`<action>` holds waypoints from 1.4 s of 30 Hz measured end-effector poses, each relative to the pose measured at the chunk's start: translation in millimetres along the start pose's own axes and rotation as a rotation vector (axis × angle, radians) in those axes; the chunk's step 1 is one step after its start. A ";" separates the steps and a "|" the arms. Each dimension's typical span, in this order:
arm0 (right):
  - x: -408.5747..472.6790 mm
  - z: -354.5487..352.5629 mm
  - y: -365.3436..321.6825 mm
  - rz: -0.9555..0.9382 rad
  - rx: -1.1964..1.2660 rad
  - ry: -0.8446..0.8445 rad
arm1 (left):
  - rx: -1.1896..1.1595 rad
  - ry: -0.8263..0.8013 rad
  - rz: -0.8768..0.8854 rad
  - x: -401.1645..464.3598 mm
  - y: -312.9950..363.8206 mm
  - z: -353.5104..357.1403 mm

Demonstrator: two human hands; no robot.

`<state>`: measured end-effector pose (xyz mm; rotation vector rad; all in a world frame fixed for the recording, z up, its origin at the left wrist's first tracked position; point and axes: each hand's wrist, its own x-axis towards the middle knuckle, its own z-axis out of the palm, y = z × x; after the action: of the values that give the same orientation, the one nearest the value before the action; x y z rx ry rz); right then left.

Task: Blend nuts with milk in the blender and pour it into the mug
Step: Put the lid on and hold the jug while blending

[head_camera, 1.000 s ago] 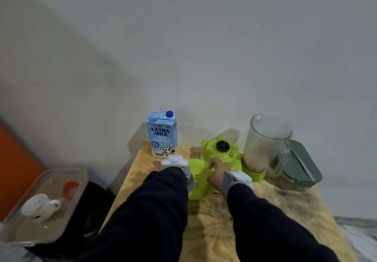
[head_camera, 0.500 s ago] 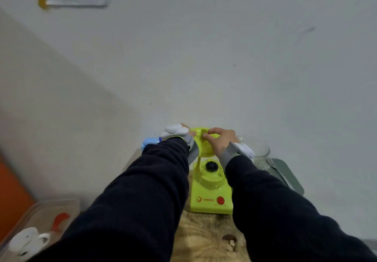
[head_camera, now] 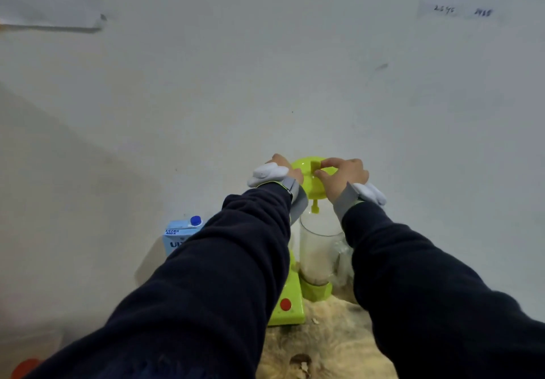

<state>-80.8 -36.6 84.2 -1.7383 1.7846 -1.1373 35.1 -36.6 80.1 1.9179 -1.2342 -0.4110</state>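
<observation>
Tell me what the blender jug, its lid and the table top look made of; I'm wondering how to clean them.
The blender jug looks like clear plastic or glass: see-through wall, whitish contents showing; which one is unclear. Its lid, held by both hands, looks like smooth, glossy lime-green plastic. The table top looks like pale, unvarnished plywood, with visible grain and a dark knot.

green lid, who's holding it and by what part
Both hands hold the green lid: the right hand pinches its raised tab, the left hand grips its left rim.
</observation>
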 end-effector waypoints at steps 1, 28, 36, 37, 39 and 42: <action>2.0 -2.1 5.4 0.012 -0.005 0.010 | 0.040 -0.016 0.014 -2.1 4.4 3.8; 13.5 68.7 136.5 0.584 0.386 0.036 | 0.031 -0.431 -0.284 23.6 -58.0 109.2; 18.4 91.2 151.5 0.602 0.432 -0.120 | -0.091 -0.583 -0.319 38.7 -72.9 123.2; 17.6 89.0 148.8 0.601 0.440 -0.130 | -0.090 -0.586 -0.316 36.9 -71.5 121.8; 17.1 84.9 148.3 0.604 0.445 -0.166 | -0.083 -0.572 -0.328 33.8 -66.4 117.8; 17.3 76.6 143.2 0.581 0.461 -0.194 | -0.119 -0.550 -0.347 32.8 -57.7 110.3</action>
<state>-115.4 -88.9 -66.7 -0.9408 1.5903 -0.9793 15.4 -102.9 -28.4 1.9817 -1.1650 -1.2311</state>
